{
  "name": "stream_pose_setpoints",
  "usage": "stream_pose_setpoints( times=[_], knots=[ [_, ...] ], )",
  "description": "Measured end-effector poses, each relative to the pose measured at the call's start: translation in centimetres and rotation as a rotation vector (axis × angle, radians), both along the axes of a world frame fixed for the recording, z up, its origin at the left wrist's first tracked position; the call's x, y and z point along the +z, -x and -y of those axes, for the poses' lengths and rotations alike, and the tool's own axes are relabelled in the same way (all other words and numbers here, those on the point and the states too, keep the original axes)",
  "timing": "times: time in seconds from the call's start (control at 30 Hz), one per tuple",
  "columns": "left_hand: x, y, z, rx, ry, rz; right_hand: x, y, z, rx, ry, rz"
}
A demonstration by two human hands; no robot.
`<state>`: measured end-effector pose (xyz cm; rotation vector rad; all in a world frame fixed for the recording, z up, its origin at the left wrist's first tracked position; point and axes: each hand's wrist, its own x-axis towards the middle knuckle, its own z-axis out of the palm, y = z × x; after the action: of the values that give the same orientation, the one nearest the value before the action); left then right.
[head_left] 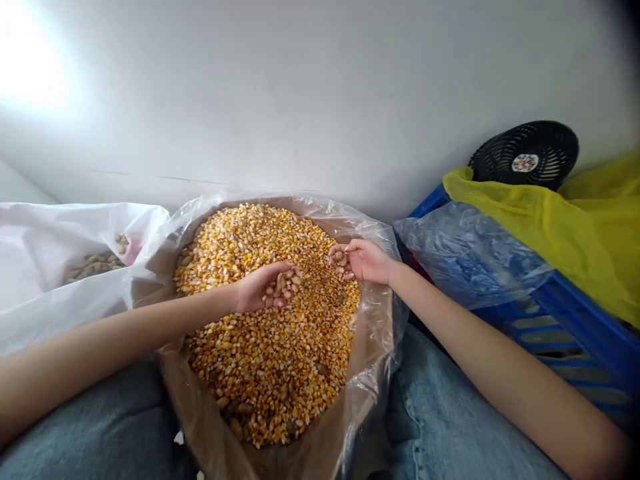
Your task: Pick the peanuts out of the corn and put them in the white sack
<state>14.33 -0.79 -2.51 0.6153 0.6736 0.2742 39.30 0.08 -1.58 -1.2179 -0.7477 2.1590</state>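
A large plastic-lined sack [373, 333] stands between my knees, full of yellow and white corn kernels [270, 347]. Over the middle of the corn, my left hand [257, 290] is cupped around several unshelled peanuts [283, 283]. My right hand [367, 261] is over the right side of the sack, its fingers curled on peanuts [341, 259]. A few more peanuts [240, 408] lie among the kernels near the sack's front. The undersides of both hands are hidden.
At left, a white plastic bag [90, 223] holds a pile of peanuts [95, 265]. To the right stands a blue crate [590, 320] with clear plastic [475, 253], yellow netting [565, 233] and a black fan [525, 157] on it. A white wall [300, 100] rises behind the sack.
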Motion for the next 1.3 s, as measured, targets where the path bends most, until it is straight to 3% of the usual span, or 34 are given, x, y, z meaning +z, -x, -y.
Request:
stream_pose_setpoints(
  times=[0.23, 0.4, 1.03, 1.2, 1.3],
  knots=[
    [0.2, -0.4, 0.0, 0.042, 0.091, 0.069, -0.5, 0.5, -0.4, -0.190, 0.021, 0.118],
    [0.2, -0.2, -0.3, 0.117, 0.127, 0.114, -0.8, 0.4, -0.4, -0.174, 0.040, 0.174],
    [0.8, -0.4, -0.2, 0.153, 0.127, 0.107, -0.9, 0.5, -0.1, -0.160, -0.037, 0.262],
    [0.5, -0.2, -0.4, 0.127, -0.100, 0.041, -1.0, 0.6, -0.1, -0.152, -0.043, 0.280],
    [0.6, 0.2, -0.6, 0.058, -0.549, -0.088, -1.1, 0.6, -0.1, -0.148, -0.045, 0.285]
  ],
)
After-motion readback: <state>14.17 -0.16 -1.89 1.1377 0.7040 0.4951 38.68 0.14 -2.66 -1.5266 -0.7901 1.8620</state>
